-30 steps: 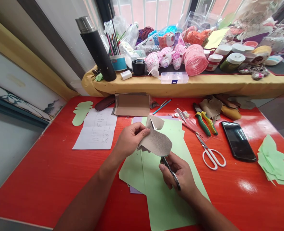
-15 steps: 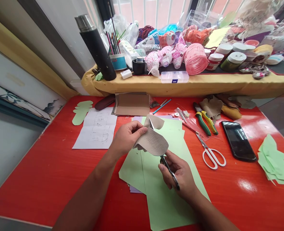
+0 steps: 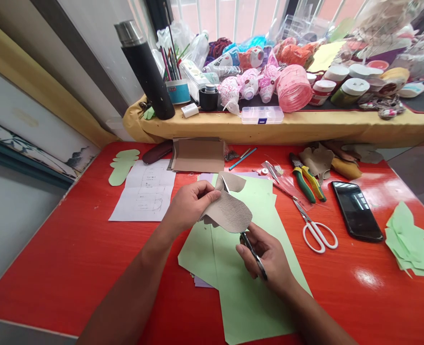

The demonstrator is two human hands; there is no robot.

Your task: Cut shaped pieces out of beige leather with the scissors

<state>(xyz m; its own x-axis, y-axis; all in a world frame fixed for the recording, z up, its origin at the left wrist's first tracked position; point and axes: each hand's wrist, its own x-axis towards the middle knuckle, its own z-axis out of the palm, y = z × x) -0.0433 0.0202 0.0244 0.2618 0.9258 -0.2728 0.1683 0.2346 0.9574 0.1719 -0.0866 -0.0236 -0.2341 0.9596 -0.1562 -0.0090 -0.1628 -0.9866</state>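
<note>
My left hand (image 3: 197, 201) pinches a piece of grey-brown leather (image 3: 229, 214) between thumb and fingers, holding it above the green paper sheets (image 3: 258, 297). My right hand (image 3: 265, 256) is closed round the dark handles of a pair of scissors (image 3: 252, 254). The scissors pass beneath the leather, and their pointed tip shows above it near my left thumb. A flap of the leather spreads out beyond the blades. Most of the blades are hidden under the piece.
On the red table (image 3: 71, 258) lie white-handled scissors (image 3: 320, 236), pliers (image 3: 306, 182), a phone (image 3: 356, 211), green paper scraps (image 3: 409, 239), a drawn-on sheet (image 3: 145, 191) and brown leather sheets (image 3: 198, 155). A black flask (image 3: 147, 76) stands on the crowded windowsill.
Both hands, the leather and the scissors keep nearly the same pose. The whole view has shifted very slightly.
</note>
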